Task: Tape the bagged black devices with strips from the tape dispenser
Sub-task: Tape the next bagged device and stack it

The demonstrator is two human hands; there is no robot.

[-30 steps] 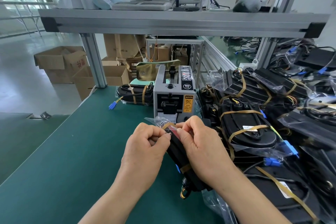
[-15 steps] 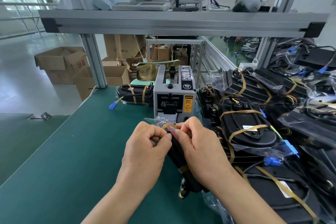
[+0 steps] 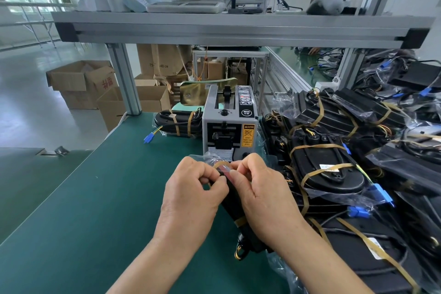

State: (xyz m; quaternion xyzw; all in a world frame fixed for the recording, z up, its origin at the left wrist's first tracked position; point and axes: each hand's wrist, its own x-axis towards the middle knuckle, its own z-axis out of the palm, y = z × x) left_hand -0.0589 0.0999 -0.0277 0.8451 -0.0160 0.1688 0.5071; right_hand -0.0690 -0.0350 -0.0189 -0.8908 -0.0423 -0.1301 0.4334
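Observation:
A long bagged black device [image 3: 235, 207] stands tilted on the green bench, held between both hands just in front of the grey tape dispenser [image 3: 230, 130]. My left hand [image 3: 191, 198] grips its left side, fingers curled at the top end. My right hand [image 3: 260, 196] pinches a brown tape strip [image 3: 222, 164] looped over the device's top end. A second brown band wraps the device lower down. Its lower end with yellow wires shows below my right wrist.
A big pile of bagged, taped black devices [image 3: 334, 174] with blue connectors fills the right side. One taped device [image 3: 177, 123] lies left of the dispenser. An aluminium shelf frame [image 3: 238, 31] spans overhead. Cardboard boxes [image 3: 83, 81] stand on the floor beyond the bench; a person sits at the far right.
The hands have stayed in place; the fingers of both hands shifted slightly at the device's top end, working the tape strip over it.

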